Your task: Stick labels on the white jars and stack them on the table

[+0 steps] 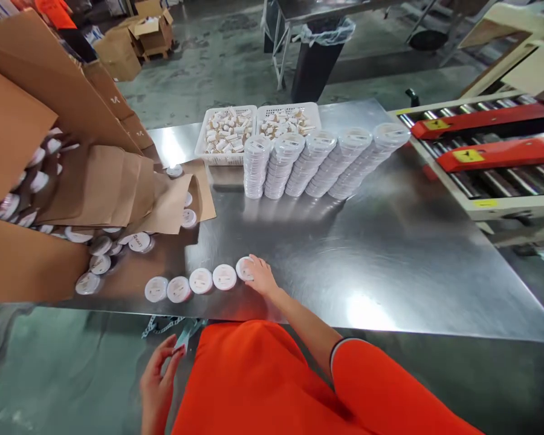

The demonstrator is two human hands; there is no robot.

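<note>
Round tub (243, 269): white disc top, partly covered by the right hand (260, 275); on the table, right end of a five-tub row.
Other row tubs (224, 277): four, flat, white tops, small faint print.
Right hand: thumb and fingers about the tub's right side; whether pinching, cannot tell.
Left hand (157, 370): below the table edge, fingers bent, thumb near forefinger; hold on the pale strap (188, 333) cannot be told.
Stacks (321, 169): five columns of similar tubs.
Baskets (224, 159): two, white, perforated, filled with small white-capped pieces.
Carton (22, 260): loose tubs, cardboard sheets.
Table (390, 254): shiny metal.
Room: roller conveyor (485, 202) at right, lined black bin (315, 71) beyond, greenish floor (194, 60).
</note>
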